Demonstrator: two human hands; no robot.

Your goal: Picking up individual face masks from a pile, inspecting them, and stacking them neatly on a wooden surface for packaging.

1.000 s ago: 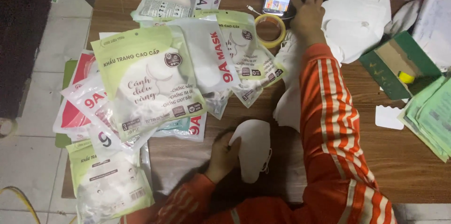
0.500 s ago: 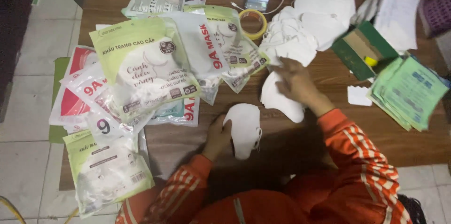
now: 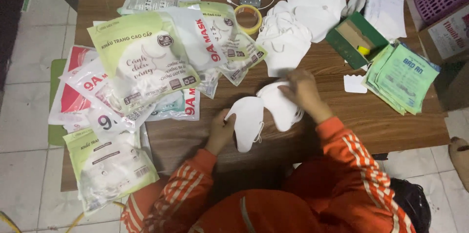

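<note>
Orange sleeves point(image 3: 342, 140), white stripes, bare hands

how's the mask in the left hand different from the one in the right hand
The mask in the left hand lies lower, nearer the person, its ear loop showing; the left hand grips its left edge. The mask in the right hand sits higher, partly covered by the right hand. Both are plain white and unpackaged.

Your left hand point(image 3: 221, 133) rests on a matt white cloth-like mask point(image 3: 248, 124); your right hand point(image 3: 304, 91) grips another soft, matt white mask point(image 3: 278, 106). Under them you see a smooth brown wood-grain table point(image 3: 312, 62). The mask packets point(image 3: 141, 62) are glossy, crinkled plastic. The tape roll point(image 3: 248, 18) looks shiny. Your sleeves point(image 3: 351, 150) are orange knit cloth.
</note>
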